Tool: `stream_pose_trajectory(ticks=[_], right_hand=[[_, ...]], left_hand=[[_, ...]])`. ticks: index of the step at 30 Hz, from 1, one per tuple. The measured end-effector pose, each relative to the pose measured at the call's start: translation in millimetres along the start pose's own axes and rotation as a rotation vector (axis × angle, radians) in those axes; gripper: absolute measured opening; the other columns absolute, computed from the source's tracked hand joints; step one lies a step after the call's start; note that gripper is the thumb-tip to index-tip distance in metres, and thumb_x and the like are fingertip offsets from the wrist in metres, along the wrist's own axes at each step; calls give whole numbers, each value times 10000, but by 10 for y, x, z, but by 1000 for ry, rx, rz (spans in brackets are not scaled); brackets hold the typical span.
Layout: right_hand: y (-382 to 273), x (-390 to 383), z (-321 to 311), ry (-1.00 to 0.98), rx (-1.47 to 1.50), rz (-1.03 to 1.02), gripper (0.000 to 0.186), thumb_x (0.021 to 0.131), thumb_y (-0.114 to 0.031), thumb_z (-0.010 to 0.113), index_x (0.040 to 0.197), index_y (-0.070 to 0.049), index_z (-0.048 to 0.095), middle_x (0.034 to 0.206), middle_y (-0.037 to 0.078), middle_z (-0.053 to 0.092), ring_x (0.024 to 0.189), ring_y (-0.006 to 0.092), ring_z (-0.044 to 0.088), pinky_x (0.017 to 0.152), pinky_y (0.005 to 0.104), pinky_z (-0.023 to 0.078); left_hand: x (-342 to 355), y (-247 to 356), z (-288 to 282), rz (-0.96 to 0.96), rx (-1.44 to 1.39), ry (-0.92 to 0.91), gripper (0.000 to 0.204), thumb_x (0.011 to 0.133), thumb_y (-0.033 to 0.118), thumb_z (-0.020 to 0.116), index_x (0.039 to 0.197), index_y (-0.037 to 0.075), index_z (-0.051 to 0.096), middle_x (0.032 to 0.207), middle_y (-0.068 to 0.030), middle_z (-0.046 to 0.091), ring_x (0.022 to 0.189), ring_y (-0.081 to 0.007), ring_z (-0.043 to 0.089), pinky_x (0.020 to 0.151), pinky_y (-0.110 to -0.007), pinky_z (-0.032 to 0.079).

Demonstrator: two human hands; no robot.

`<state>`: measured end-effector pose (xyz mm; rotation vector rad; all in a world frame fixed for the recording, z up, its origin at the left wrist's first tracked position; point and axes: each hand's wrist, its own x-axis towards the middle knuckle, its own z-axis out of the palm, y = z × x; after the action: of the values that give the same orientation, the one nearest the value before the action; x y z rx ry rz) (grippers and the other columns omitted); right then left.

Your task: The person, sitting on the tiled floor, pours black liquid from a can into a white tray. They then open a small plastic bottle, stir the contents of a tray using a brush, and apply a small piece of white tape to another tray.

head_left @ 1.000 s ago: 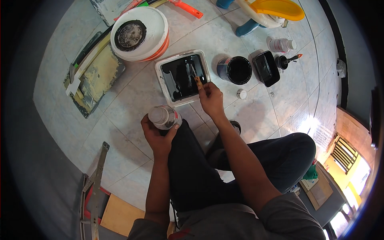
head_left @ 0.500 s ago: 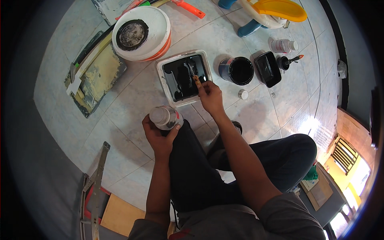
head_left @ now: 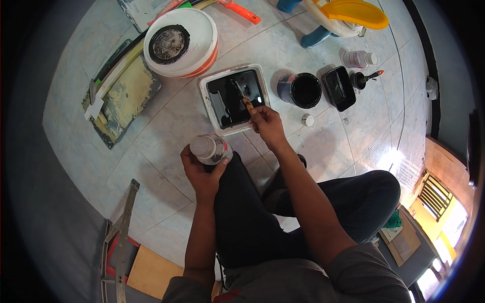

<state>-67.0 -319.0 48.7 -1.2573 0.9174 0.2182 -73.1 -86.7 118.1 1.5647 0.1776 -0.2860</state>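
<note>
On the tiled floor (head_left: 169,118), square white-rimmed tray (head_left: 206,103) in front of the person, black paint (head_left: 231,103) pooled inside. Right hand (head_left: 268,126) at the tray's near right corner, fingers pinched round an orange-brown stick (head_left: 247,105); stick slants over the tray, far end in the paint. Can't tell if that hand touches the rim. Left hand (head_left: 202,177) part-curled round a clear bottle (head_left: 211,150), thumb on the near right side, just short of the tray; can't tell whether the bottle rests on the leg (head_left: 242,202). Right of the tray: open can (head_left: 304,91) of black paint, small white cap (head_left: 308,120) near it, then black tub (head_left: 339,88), brush (head_left: 374,76) in a small dark pot (head_left: 358,81), second clear bottle (head_left: 357,59). White-lidded bucket (head_left: 202,43) upper left, near the tray
</note>
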Motion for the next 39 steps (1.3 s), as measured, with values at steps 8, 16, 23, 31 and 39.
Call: stream_pose_trajectory(ticks=[8, 16, 23, 31, 39], right_hand=[[27, 7, -101, -32, -106, -35, 204, 1067, -182, 646, 1093, 16, 693, 791, 49, 706, 646, 103, 604, 600, 281, 472], [-6, -64, -224, -32, -198, -38, 212, 1055, -174, 648, 1145, 10, 701, 817, 59, 726, 666, 125, 621, 639, 300, 503], [-43, -286, -374, -69, -185, -24, 240, 1050, -190, 658, 1181, 3, 715, 881, 69, 732, 712, 125, 616, 677, 304, 518], [-37, -615, -572, -173, -145, -65, 265, 1060, -221, 654, 1214, -13, 709, 873, 43, 706, 715, 102, 582, 654, 280, 483], [6, -739, -622, -377, 348, 85, 292, 1108, -250, 634, 1305, -42, 690, 997, 48, 691, 751, 104, 523, 681, 267, 436]], left_hand=[[6, 18, -12, 1, -13, 0, 918, 727, -19, 935, 1467, 42, 395, 1417, -146, 544, 1344, -281, 569, 1174, -432, 447], [9, 20, -29, 0, -21, -10, 921, 733, -14, 935, 1472, 42, 388, 1424, -149, 538, 1343, -281, 574, 1175, -435, 451], [6, 40, 23, 4, -80, -10, 891, 748, -4, 931, 1458, 41, 395, 1406, -148, 560, 1323, -273, 590, 1134, -422, 477], [-53, 144, 139, 32, -32, 15, 855, 768, 16, 937, 1437, 25, 404, 1341, -146, 616, 1255, -260, 649, 1090, -399, 506], [-97, 83, 142, 68, -30, 53, 827, 780, 31, 940, 1419, 17, 416, 1329, -153, 617, 1243, -253, 658, 1081, -401, 515]])
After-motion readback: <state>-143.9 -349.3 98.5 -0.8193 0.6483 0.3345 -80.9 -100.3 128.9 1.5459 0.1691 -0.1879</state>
